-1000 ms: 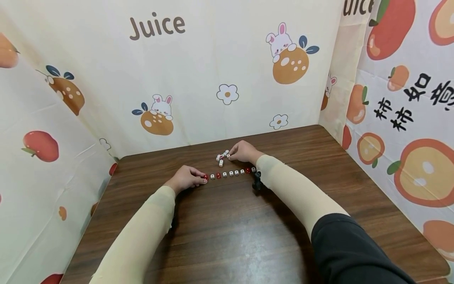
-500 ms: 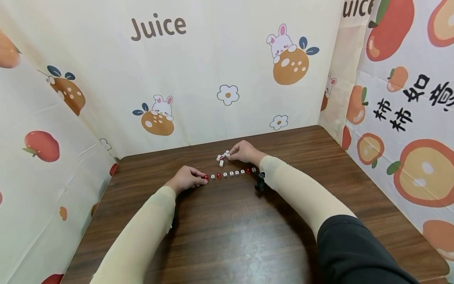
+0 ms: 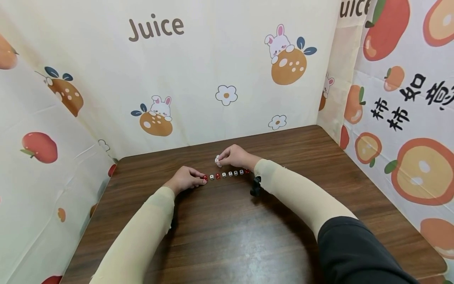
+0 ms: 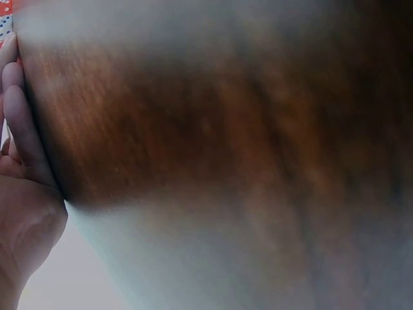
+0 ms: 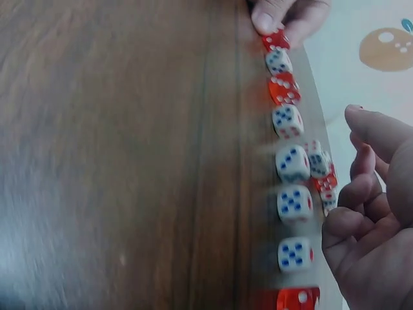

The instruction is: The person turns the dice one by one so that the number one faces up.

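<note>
My left hand pinches a red die at the left end of a row of small dice. Along this row, white dice with blue pips alternate unevenly with red dice. Behind the row, my right hand holds a white die at its fingertips, with the other fingers curled; the grip itself is partly hidden. Beneath and beside that hand lies a small pile of dice, white and red, mostly covered in the head view. The left wrist view shows only part of the left hand.
Both hands work near the back of a brown wooden table. A fruit-printed curtain stands close behind it, and more printed cloth hangs on the right. A black device sits below the right wrist, close to the row's right end.
My right hand has shifted left and slightly nearer over the dice pile, covering most of it. Its wrist now hides the row's right end. The left hand stays on the red die.
</note>
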Action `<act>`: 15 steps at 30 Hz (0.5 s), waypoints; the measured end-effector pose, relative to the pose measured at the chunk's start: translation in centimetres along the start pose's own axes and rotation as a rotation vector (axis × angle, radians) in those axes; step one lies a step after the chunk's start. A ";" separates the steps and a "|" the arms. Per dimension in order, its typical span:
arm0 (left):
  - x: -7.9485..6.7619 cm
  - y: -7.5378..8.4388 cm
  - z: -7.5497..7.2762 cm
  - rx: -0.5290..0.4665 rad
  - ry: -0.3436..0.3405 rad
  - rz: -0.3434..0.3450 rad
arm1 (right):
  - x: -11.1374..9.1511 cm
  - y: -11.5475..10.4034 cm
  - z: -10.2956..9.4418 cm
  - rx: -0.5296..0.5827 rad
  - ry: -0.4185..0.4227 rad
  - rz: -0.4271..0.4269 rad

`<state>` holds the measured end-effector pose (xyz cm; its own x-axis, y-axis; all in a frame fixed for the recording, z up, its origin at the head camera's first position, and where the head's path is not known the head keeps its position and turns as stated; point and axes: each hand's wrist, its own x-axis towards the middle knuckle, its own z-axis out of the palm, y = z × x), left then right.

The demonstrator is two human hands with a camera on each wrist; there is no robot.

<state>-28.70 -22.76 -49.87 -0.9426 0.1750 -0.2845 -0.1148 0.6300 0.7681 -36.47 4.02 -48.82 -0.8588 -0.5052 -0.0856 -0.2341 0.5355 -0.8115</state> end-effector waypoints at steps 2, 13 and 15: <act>-0.1 0.0 0.0 -0.001 0.002 -0.001 | 0.1 -0.3 0.5 -0.010 -0.014 -0.006; 0.2 -0.2 -0.1 -0.007 0.002 -0.002 | 1.3 -0.8 2.3 -0.131 -0.048 -0.038; 0.3 -0.2 0.0 -0.007 0.002 -0.010 | 1.3 -0.9 2.5 -0.150 -0.053 -0.035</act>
<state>-28.95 -22.86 -50.05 -0.9420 0.1677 -0.2908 -0.1261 0.6260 0.7696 -36.22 1.19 -49.61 -0.8248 -0.5578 -0.0926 -0.3320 0.6104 -0.7192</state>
